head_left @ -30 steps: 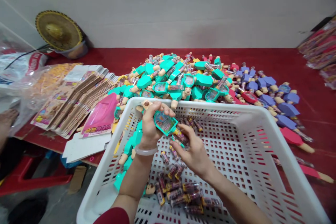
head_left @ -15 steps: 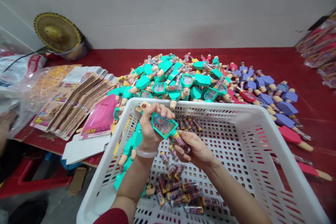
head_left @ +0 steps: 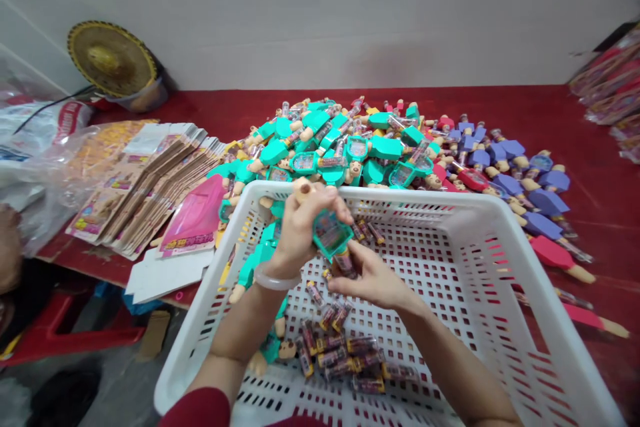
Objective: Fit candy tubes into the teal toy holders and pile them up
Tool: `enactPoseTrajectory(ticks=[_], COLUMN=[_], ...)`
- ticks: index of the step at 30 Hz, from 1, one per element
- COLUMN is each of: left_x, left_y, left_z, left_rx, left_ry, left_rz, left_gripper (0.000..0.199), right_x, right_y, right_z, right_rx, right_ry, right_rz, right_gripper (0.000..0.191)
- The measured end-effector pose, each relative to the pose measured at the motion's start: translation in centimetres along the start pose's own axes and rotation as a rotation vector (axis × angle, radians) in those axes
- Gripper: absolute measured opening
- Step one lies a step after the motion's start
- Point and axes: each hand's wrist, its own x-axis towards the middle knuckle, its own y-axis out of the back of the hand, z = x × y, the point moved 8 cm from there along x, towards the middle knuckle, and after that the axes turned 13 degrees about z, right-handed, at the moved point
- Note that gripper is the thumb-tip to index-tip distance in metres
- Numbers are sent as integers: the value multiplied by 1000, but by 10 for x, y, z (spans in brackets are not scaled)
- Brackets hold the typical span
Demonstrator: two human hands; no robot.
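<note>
My left hand (head_left: 305,230) grips a teal toy figure (head_left: 331,233) with a clear game panel, holding it above the white plastic crate (head_left: 425,199). My right hand (head_left: 373,280) pinches a clear tube of candy (head_left: 345,263) where it meets the lower end of the toy. Both hands are close together over the crate's near side. Several loose candy tubes (head_left: 333,353) lie on the crate floor below them, and several teal toy figures (head_left: 255,267) lie along its left wall.
Beyond the crate, a heap of teal toys (head_left: 320,140) and rows of purple and red ones (head_left: 515,173) cover the red table (head_left: 575,120). Stacked printed cards (head_left: 145,180) and a pink card (head_left: 193,217) lie left. A co-worker's arm (head_left: 7,247) shows at the left edge.
My left hand has lifted and turned the teal toy more upright. My right hand has closed around the tube, which now sticks out less from the toy.
</note>
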Motion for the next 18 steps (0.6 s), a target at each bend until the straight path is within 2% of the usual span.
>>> enactPoseTrajectory(ticks=[2, 4, 7, 9, 10, 13, 15, 18], left_x=[-3, -4, -7, -8, -8, -7, -12, -25], left_y=[-16, -26, -19, -3, 7, 45, 73, 113], left_z=[-1, -8, -26, -32, -30, -12, -9, -36], left_rx=[85, 109, 59, 26, 35, 184, 336, 696], left_ry=[8, 78, 325, 430, 413, 210, 127, 164], left_rz=[-85, -139, -102, -29, 14, 129, 183, 179], left_gripper=[25, 26, 26, 25, 25, 27, 29, 32], right_x=[1, 0, -2, -3, -1, 9, 15, 17], right_y=[5, 7, 8, 6, 6, 16, 26, 38], right_z=[2, -1, -16, -22, -21, -15, -15, -20], right_rx=[-155, -283, -631, -844, -904, -984, -1036, -1041], right_ry=[-4, 43, 282, 402, 414, 331, 289, 256], right_rz=[83, 130, 180, 187, 185, 178, 192, 193], right_gripper=[36, 38, 33, 24, 20, 14, 15, 14])
